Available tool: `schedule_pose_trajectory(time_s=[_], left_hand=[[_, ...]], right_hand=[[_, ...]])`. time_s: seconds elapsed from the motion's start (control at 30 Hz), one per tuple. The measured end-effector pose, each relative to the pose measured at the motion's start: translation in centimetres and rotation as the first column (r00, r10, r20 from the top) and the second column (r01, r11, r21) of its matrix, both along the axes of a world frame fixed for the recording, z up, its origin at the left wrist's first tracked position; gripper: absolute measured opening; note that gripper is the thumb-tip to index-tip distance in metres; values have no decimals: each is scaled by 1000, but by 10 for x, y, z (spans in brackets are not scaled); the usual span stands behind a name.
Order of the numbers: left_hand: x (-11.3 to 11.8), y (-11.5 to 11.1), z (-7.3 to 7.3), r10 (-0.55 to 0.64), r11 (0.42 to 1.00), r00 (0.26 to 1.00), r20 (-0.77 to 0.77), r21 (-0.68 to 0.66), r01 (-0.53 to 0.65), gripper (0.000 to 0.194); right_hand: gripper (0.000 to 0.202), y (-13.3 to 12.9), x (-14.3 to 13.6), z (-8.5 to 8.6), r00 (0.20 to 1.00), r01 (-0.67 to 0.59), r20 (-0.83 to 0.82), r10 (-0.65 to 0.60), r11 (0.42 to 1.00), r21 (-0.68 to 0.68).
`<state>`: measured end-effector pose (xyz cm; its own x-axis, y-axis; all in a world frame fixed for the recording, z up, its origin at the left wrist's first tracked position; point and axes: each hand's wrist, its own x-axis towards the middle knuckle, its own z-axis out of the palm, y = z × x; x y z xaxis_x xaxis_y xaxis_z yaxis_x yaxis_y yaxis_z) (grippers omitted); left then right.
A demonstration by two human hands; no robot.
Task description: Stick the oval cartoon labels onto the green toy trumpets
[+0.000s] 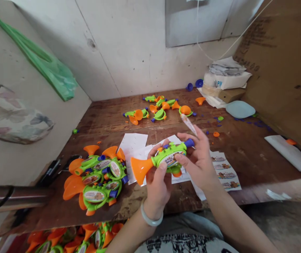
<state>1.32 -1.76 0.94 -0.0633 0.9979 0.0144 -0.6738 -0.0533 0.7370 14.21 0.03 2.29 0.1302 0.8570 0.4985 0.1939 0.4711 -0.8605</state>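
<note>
A green toy trumpet (pixel 170 157) with an orange bell and a blue mouthpiece is held up over the table, bell toward the left. My left hand (pixel 159 182) grips it near the bell, thumb in front and fingers behind. At its mouthpiece end is my right hand (pixel 199 158), thumb pressed on the printed oval label and some fingers behind. A narrow, pale printed piece, looking like a sticker (pixel 189 124), sticks out from a raised finger of the right hand. White paper sheets (pixel 133 144) and a sheet of printed stickers (pixel 225 172) lie beneath.
Labelled toy trumpets (pixel 95 195) are piled at left; several more (pixel 159 114) lie farther back. Below the table edge are more trumpets (pixel 87 237). A pale blue lid (pixel 240 109), a paper stack (pixel 226 75) and a large cardboard box (pixel 284 70) stand at right.
</note>
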Motion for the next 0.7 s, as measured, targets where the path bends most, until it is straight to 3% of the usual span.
schedule_pose_trajectory(time_s=[0.07, 0.13, 0.17, 0.23, 0.33, 0.43, 0.5, 0.6, 0.7], left_hand=[[-1, -1, -4, -88, 995, 996, -29, -40, 87, 45], [-4, -4, -7, -169, 986, 976, -136, -39, 165, 43], [-6, -6, -8, -185, 982, 961, -204, -6, 188, 45], [-10, -9, -9, -170, 971, 930, -327, 105, 214, 62], [-16, -9, -9, -145, 946, 910, -389, 216, 243, 90], [-21, -6, -10, -55, 972, 927, -371, 191, 134, 71], [-25, -4, -12, -1, 985, 939, -344, 159, 60, 54], [-28, -2, -12, -45, 990, 964, -263, 115, 77, 64], [-28, -3, -9, -84, 988, 976, -202, 109, 108, 64]], right_hand=[[81, 3, 2, -1, 988, 156, -5, -156, 984, 82], [89, 5, 6, -3, 935, 335, 33, -353, 909, 250], [93, 4, 6, -4, 915, 358, 66, -399, 876, 322], [98, -3, 4, -6, 928, 259, 163, -335, 895, 362], [96, -22, -3, -3, 966, -26, 257, -37, 971, 238], [76, -35, -4, 8, 960, -251, 152, 235, 963, 94], [54, -35, -1, 17, 944, -329, 0, 329, 944, 28], [24, -28, 3, 23, 958, -223, -189, 216, 974, -21], [5, -22, 6, 23, 981, -58, -190, 36, 992, -112]])
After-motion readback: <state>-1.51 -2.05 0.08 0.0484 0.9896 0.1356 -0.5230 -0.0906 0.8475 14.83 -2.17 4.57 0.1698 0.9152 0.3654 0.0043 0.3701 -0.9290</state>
